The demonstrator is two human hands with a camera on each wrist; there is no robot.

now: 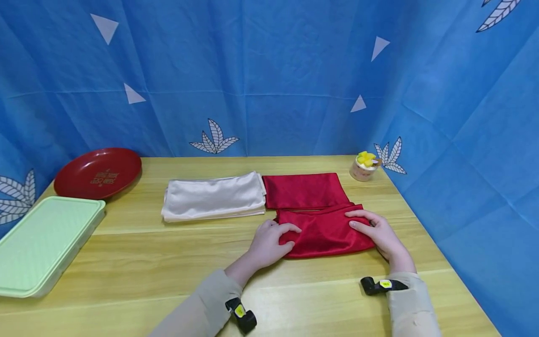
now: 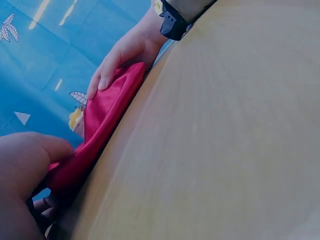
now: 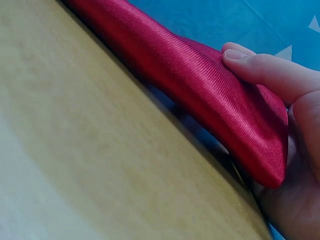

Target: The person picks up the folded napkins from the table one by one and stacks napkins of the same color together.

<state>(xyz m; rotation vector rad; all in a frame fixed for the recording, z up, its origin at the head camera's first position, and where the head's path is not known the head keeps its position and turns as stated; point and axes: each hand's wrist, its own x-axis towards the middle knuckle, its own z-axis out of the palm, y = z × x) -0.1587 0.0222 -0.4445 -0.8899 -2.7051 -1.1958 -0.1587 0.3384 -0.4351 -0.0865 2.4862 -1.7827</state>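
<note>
A folded red satin cloth (image 1: 326, 232) lies near the middle right of the table, with both hands at its sides. My left hand (image 1: 270, 242) grips its left edge, thumb on top and other fingers partly beneath, as the left wrist view shows. At the opposite edge, my right hand (image 1: 381, 238) holds the cloth between thumb and fingers. In the right wrist view that end of the cloth (image 3: 225, 105) is slightly raised off the table. Just behind lies a flat red satin piece (image 1: 305, 191); the front cloth meets its near edge, and I cannot tell whether they are joined.
A folded white satin cloth (image 1: 214, 197) lies left of the red piece. Farther left are a red oval tray (image 1: 80, 175) and a box with a pale green lid (image 1: 46, 238). A small dessert cup (image 1: 361, 172) stands at the back right, near the blue curtain (image 1: 286, 61).
</note>
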